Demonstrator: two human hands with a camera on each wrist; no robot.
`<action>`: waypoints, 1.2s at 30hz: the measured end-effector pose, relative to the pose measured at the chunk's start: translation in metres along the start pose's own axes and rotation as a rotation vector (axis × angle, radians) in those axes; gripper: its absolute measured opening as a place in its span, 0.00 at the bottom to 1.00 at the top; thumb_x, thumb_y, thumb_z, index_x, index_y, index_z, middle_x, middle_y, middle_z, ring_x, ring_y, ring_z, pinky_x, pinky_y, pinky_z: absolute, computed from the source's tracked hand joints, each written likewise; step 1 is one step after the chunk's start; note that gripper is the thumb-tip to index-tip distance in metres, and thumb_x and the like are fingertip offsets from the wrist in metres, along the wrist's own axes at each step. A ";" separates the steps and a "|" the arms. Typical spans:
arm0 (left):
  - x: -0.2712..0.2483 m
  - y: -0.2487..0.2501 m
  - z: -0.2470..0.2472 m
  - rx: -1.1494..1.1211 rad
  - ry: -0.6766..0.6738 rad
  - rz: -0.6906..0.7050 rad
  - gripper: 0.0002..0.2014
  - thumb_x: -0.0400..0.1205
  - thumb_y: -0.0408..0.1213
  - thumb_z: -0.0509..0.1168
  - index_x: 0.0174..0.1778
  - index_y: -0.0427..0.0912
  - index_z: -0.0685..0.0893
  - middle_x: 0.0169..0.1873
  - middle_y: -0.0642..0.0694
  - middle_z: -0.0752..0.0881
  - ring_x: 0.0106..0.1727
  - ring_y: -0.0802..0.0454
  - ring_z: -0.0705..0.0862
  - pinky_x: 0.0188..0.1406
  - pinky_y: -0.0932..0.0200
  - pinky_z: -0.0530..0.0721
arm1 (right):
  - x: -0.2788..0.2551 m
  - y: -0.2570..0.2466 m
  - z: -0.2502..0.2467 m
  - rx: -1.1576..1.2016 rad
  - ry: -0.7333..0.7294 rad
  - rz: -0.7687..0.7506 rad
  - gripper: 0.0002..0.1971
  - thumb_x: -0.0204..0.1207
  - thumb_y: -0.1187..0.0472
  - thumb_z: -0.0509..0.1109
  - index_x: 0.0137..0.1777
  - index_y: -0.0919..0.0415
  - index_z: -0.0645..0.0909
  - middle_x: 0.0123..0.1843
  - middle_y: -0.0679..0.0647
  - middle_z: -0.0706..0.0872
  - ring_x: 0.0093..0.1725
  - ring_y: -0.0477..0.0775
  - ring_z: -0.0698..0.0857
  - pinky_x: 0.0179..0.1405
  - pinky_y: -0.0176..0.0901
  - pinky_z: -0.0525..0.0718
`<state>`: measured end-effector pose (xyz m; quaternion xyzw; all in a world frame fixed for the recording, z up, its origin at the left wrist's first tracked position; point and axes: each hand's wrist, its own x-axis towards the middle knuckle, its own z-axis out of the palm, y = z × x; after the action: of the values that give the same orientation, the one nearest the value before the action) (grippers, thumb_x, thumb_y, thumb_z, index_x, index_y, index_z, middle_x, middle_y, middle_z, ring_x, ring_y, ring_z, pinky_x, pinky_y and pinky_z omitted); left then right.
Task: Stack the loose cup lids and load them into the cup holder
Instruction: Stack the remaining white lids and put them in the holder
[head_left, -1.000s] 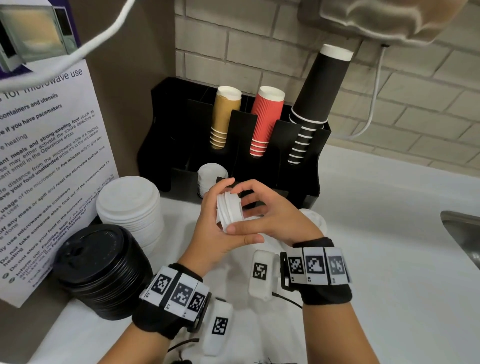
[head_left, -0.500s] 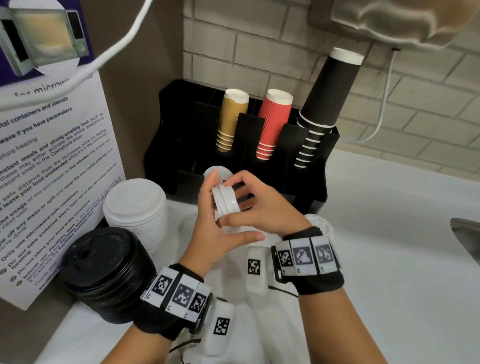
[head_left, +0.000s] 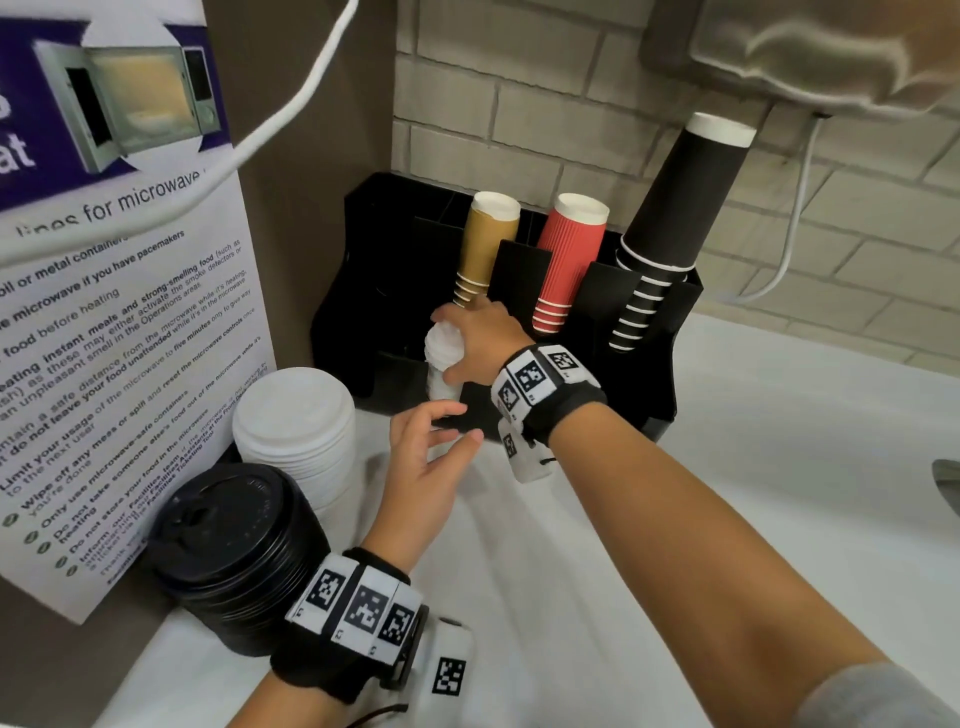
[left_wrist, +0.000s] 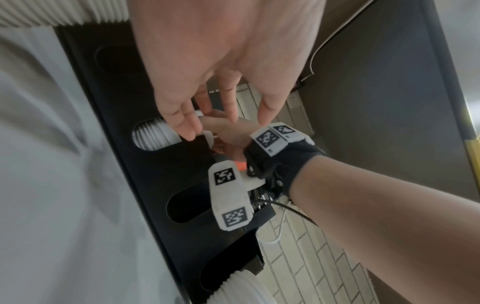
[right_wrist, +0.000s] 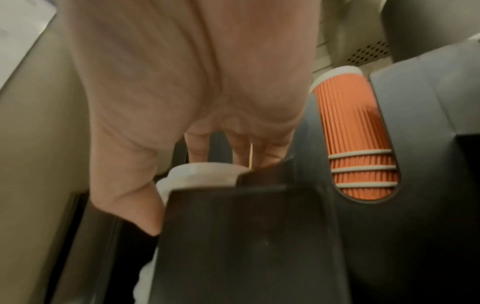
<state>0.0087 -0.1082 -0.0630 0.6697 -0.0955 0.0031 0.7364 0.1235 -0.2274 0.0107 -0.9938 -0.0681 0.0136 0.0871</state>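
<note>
A small stack of white cup lids (head_left: 442, 347) is gripped by the right hand (head_left: 480, 340) at the black cup holder (head_left: 660, 374), while the left hand (head_left: 423, 457) is kept relaxed and unclosed just below the grip.

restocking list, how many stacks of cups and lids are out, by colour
Cup stacks in the black holder:
tan cups: 1
red cups: 1
black cups: 1
Lid stacks:
small white lids, under the right hand: 1
large white lids: 1
black lids: 1
Total: 6 stacks
</note>
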 end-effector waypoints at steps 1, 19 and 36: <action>0.000 0.000 0.000 -0.003 -0.001 -0.005 0.11 0.81 0.34 0.69 0.53 0.56 0.81 0.62 0.51 0.72 0.60 0.55 0.81 0.47 0.79 0.76 | 0.002 0.000 0.003 -0.037 -0.003 -0.003 0.41 0.64 0.53 0.79 0.77 0.50 0.67 0.70 0.62 0.70 0.68 0.65 0.71 0.63 0.57 0.76; 0.004 0.000 -0.001 -0.010 0.011 -0.052 0.09 0.81 0.36 0.68 0.54 0.55 0.83 0.62 0.50 0.73 0.57 0.51 0.84 0.60 0.60 0.80 | -0.004 -0.009 0.034 -0.303 0.054 -0.087 0.37 0.71 0.57 0.74 0.79 0.56 0.63 0.71 0.58 0.70 0.70 0.60 0.70 0.64 0.54 0.72; -0.001 0.009 0.007 -0.001 -0.013 -0.065 0.08 0.83 0.36 0.66 0.54 0.54 0.83 0.62 0.51 0.73 0.57 0.63 0.82 0.70 0.50 0.78 | -0.179 0.113 0.009 0.447 0.128 0.641 0.24 0.62 0.49 0.82 0.53 0.51 0.74 0.54 0.53 0.73 0.52 0.55 0.79 0.44 0.42 0.73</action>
<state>0.0053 -0.1146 -0.0541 0.6719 -0.0786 -0.0253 0.7360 -0.0395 -0.3605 -0.0150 -0.9200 0.2559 -0.0075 0.2967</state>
